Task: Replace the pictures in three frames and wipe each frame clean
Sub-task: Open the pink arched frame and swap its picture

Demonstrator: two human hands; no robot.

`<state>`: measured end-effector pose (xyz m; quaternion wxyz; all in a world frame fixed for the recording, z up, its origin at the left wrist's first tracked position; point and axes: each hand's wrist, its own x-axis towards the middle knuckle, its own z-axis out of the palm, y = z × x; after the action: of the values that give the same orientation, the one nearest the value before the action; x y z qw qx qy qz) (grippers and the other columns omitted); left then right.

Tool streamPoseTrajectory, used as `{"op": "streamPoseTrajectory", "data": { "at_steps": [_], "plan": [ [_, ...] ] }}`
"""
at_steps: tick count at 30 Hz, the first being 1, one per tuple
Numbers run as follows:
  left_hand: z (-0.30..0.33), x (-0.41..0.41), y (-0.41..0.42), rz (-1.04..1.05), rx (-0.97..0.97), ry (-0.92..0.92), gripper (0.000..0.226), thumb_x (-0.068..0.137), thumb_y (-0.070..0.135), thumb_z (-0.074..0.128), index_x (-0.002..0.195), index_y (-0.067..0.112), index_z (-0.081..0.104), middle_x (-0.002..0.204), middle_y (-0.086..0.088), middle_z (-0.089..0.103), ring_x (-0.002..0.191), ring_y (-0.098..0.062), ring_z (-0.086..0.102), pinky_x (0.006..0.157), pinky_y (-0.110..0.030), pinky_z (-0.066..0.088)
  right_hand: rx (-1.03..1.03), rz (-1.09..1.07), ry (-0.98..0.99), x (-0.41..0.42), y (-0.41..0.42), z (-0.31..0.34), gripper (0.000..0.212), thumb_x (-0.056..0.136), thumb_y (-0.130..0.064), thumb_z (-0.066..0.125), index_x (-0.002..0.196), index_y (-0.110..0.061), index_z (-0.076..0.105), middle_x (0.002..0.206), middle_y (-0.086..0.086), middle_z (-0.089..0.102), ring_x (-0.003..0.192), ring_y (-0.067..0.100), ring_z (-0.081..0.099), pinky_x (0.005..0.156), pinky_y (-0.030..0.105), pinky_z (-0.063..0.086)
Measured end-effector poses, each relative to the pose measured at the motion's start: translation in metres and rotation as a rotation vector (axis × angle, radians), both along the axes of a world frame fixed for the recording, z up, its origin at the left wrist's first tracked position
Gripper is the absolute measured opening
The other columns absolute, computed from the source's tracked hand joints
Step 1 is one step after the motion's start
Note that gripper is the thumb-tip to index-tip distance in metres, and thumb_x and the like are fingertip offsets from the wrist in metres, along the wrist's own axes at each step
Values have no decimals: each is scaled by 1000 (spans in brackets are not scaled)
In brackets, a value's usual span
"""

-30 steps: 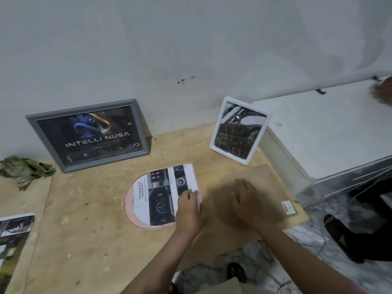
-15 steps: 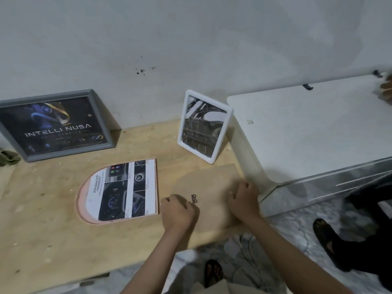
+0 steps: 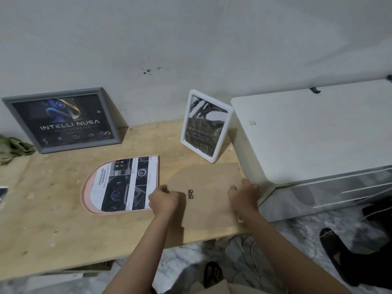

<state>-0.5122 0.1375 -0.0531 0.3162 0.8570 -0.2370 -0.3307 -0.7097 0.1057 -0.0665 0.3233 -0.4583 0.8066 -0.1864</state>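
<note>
A brown arch-shaped backing board [image 3: 209, 183] with a small metal hanger [image 3: 191, 194] lies flat on the wooden table [image 3: 53, 230]. My left hand [image 3: 164, 199] grips the board's left edge and my right hand [image 3: 244, 194] grips its right edge. To the left lies a pink arch-shaped frame [image 3: 86, 195] face down with a printed picture [image 3: 125, 183] laid in it. A grey frame [image 3: 63, 120] with a dark poster leans on the wall. A white frame [image 3: 204, 126] with a dark picture leans upright near the table's right end.
A green cloth [image 3: 14, 147] lies crumpled at the far left. Another print [image 3: 2, 193] shows at the left edge. A white cabinet [image 3: 314, 132] stands to the right of the table. A person's foot in a dark sandal [image 3: 333, 245] is on the marble floor.
My left hand left the picture in the pink frame and took the backing board's left edge. My right hand slid to its right edge. The hanger now shows.
</note>
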Motion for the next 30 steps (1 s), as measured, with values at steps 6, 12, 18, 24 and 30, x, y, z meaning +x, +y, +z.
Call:
{"op": "streamPoseTrajectory", "data": {
  "at_steps": [6,12,18,24,30],
  "plan": [
    [11,35,4,46,-121,-55,37,76,-2,54,111,8,65,107,-10,63,87,-23,56,80,-28,43,-30,1,-10,31,4,9,40,75,-28,51,108,-7,63,108,21,59,104,40,53,91,38,44],
    [20,93,19,65,-186,-174,14,73,-5,55,76,8,59,80,-6,61,81,-26,55,73,-27,38,-13,98,-168,88,6,23,46,77,-26,50,120,-12,58,125,14,51,119,36,45,103,41,40],
    [23,164,21,140,-188,-166,25,75,-6,55,75,19,51,86,-4,56,83,-21,48,77,-23,35,-11,152,-200,164,-3,29,52,76,-24,50,125,-11,56,127,14,53,122,34,46,105,43,38],
    [16,224,18,158,-176,-172,31,77,-5,54,107,-1,62,95,-12,65,99,-30,59,81,-26,38,-32,163,-145,227,-10,22,50,83,-23,51,132,-11,52,130,14,52,125,33,44,107,40,35],
    [-1,260,15,6,-165,-163,38,77,-1,61,115,0,59,108,-15,65,104,-31,59,86,-28,42,-80,113,-178,267,-8,9,48,74,-18,48,109,11,60,103,32,58,102,46,54,85,41,43]
  ]
}}
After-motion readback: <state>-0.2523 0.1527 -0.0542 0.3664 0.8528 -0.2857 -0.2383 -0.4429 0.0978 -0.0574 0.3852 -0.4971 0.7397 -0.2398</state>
